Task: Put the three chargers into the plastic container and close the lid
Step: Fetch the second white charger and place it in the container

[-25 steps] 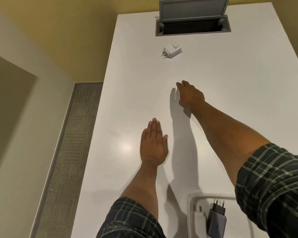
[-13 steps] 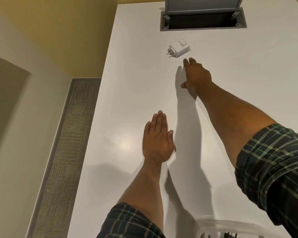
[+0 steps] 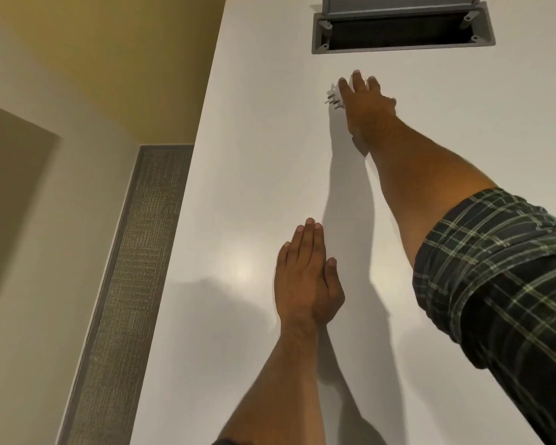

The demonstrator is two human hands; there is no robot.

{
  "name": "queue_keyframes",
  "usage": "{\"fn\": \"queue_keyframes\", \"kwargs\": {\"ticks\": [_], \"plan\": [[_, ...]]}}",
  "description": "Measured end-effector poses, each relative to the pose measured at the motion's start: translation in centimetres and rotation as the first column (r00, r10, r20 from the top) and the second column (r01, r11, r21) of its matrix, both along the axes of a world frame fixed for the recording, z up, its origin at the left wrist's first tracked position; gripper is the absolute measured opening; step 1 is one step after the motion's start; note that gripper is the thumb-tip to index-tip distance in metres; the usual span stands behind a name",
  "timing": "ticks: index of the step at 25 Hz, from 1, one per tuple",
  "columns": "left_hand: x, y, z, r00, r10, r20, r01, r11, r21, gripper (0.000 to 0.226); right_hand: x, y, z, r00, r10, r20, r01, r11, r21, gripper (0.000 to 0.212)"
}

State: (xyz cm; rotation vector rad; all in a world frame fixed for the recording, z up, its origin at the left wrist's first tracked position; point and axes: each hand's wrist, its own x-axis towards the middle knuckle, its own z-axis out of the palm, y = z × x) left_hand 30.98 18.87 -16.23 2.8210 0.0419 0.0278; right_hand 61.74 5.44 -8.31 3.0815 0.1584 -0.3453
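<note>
A white charger (image 3: pixel 334 92) lies far out on the white table (image 3: pixel 254 155). My right hand (image 3: pixel 365 104) covers most of it, so only its left end and metal prongs show. The fingers curl over its far side, and it still rests on the tabletop. My left hand (image 3: pixel 305 284) lies flat, palm down, on the table nearer to me and holds nothing. The plastic container and the other chargers are out of view.
A grey cable hatch (image 3: pixel 402 33) with its flap raised sits in the table just beyond the charger. The table's left edge drops to a beige floor with a grey carpet strip (image 3: pixel 132 252). A yellow wall stands at the back left.
My right hand has stretched forward from mid-table and now lies over the white charger. The view has tilted forward, so the container at the near edge has dropped out of frame. My left hand stayed put.
</note>
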Motion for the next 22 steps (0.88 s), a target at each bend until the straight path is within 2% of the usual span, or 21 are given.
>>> {"fn": "queue_keyframes", "kwargs": {"ticks": [3,5,7,10,15,17,22], "plan": [[0.0,-0.1,0.2,1.0,0.0,0.002,0.0,1.0,-0.003,0.064,1.3,-0.2,0.2,0.999,0.029,-0.038,-0.029,1.0,-0.007,0.111],[0.0,-0.1,0.2,1.0,0.006,0.0,-0.006,1.0,0.006,0.063,1.8,-0.6,0.3,0.997,0.072,0.017,-0.071,0.996,-0.054,0.109],[0.1,-0.1,0.3,1.0,0.009,-0.01,-0.008,1.0,0.002,0.063,2.1,-1.0,0.0,0.99,0.11,0.086,-0.099,0.988,-0.123,0.098],[0.0,-0.1,0.7,1.0,0.008,-0.023,-0.008,1.0,-0.019,0.063,1.6,-1.2,0.1,0.984,0.141,0.113,-0.125,0.983,-0.133,0.078],[0.0,0.1,1.4,1.0,-0.005,-0.003,0.005,1.0,-0.02,0.062,-2.1,-2.0,0.5,0.984,0.159,0.082,-0.143,0.974,-0.179,0.067],[-0.1,0.2,1.6,1.0,-0.028,0.007,0.028,1.0,-0.005,0.061,-4.8,-2.5,0.6,0.991,0.12,0.064,-0.112,0.987,-0.117,0.063],[0.1,0.3,1.7,0.999,-0.041,-0.002,0.041,0.999,0.023,0.059,-12.9,-4.0,2.0,0.998,0.032,0.051,-0.04,0.983,0.179,0.062]]}}
